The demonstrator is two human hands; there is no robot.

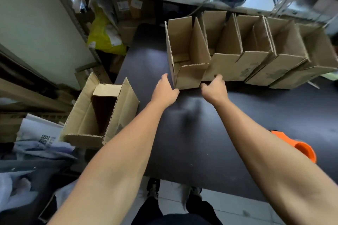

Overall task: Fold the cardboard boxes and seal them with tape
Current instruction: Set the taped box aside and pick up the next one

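Both hands on the leftmost box (pixel 186 55), counter (pixel 150 64) at 12 o'clock, first in a row of open boxes. Left hand (pixel 165 89) flat on its left corner, right hand (pixel 214 88) grip closed on the front flap edge, probably squaring it with the row

even, moderately bright indoor light; pale glare on the dark table (pixel 256 115) just below both hands, soft shadows inside the boxes beyond them. wide-angle bending and blur increase far from the hands, toward the edges.
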